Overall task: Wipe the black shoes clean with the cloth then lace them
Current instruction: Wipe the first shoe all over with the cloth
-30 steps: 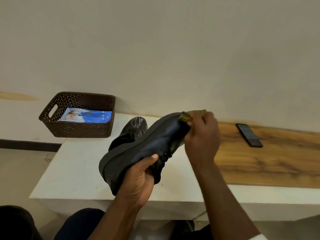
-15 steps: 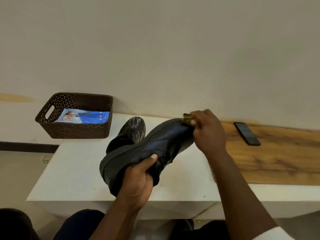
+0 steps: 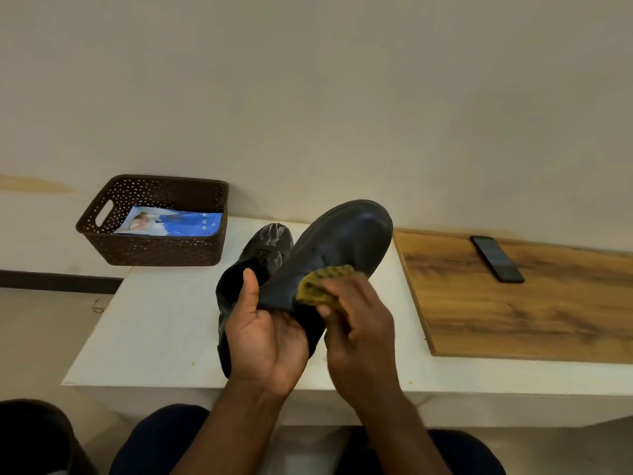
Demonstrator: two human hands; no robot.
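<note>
A black shoe (image 3: 339, 245) is held up over the white table (image 3: 154, 323), toe pointing up and away. My left hand (image 3: 267, 337) grips it at the heel end, thumb along the upper. My right hand (image 3: 359, 323) holds a yellow-green cloth (image 3: 318, 286) and presses it on the shoe's side near the middle; the hand is blurred. Behind it the second black shoe (image 3: 267, 248) stands on the table with a shiny toe, partly hidden. No laces can be made out.
A brown perforated basket (image 3: 154, 248) with a blue and white packet (image 3: 171, 222) sits at the table's back left. A wooden board (image 3: 531, 303) lies on the right with a black phone (image 3: 496, 258) on it. My knees show below the table edge.
My right hand has slid the cloth from the toe down toward the middle of the shoe. My left hand has turned the shoe so its toe points more upright.
</note>
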